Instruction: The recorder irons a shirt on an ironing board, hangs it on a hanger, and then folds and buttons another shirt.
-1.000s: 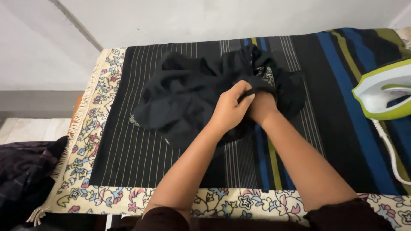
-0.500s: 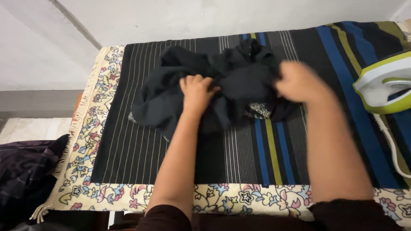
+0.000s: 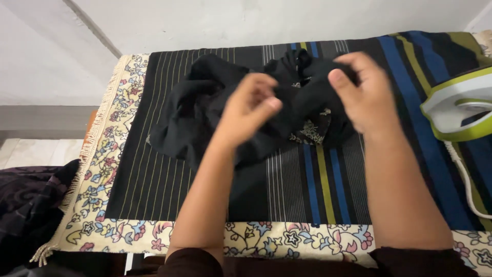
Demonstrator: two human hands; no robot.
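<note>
No packages, labels, signs or screens can be seen anywhere in this view.

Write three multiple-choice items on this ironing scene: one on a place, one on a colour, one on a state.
1. Where does the iron stand?
A. at the right edge of the striped cloth
B. on the floor at the left
C. on the black garment

2. What colour is the crumpled garment?
A. white
B. black
C. red

3. How does the garment lie?
A. folded in a neat square
B. hung on a hanger
C. bunched up in both hands

Answers: 1 A, the green and white iron sits at the right on the striped cloth. 2 B, the fabric is black throughout. 3 C, the left hand and right hand each have a grip on loose, rumpled folds.
</note>
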